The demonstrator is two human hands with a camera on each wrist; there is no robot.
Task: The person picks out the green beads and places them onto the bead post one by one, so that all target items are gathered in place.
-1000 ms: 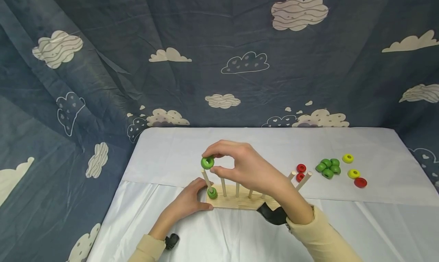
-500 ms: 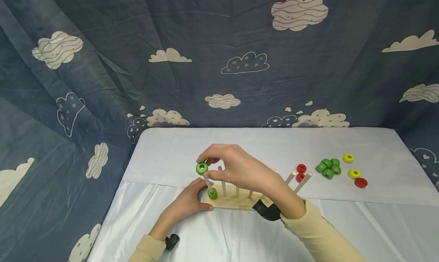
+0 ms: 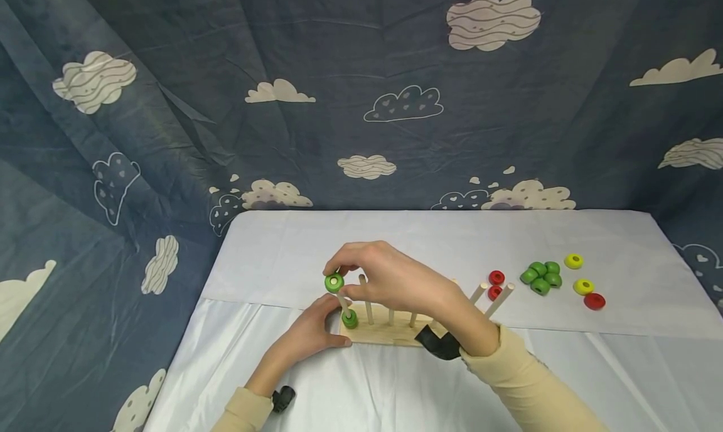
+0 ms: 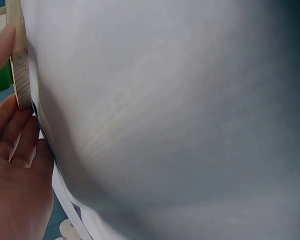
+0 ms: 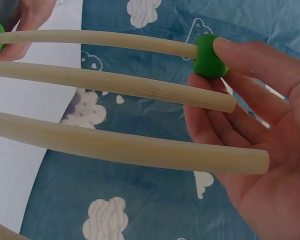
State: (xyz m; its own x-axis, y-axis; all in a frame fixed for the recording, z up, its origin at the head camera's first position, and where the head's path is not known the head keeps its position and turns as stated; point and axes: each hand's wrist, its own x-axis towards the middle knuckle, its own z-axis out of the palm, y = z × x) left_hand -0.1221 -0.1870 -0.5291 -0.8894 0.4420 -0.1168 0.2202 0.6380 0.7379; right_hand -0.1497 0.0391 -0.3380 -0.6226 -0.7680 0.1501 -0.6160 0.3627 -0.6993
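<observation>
1 peg (image 3: 342,301): green ring (image 3: 350,323) around base, pinched bead (image 3: 334,289) at tip.

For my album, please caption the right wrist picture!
Right hand pinches a green bead at the tip of a wooden peg.

The left sleeve (image 3: 240,416) is plain beige; the right sleeve (image 3: 533,388) matches. A small black fitting (image 3: 285,399) shows at the left cuff (image 3: 254,402), a broader, curved black piece (image 3: 439,345) at the right cuff (image 3: 488,353).

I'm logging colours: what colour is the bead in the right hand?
The bead is green, showing best in the right wrist view.
</observation>
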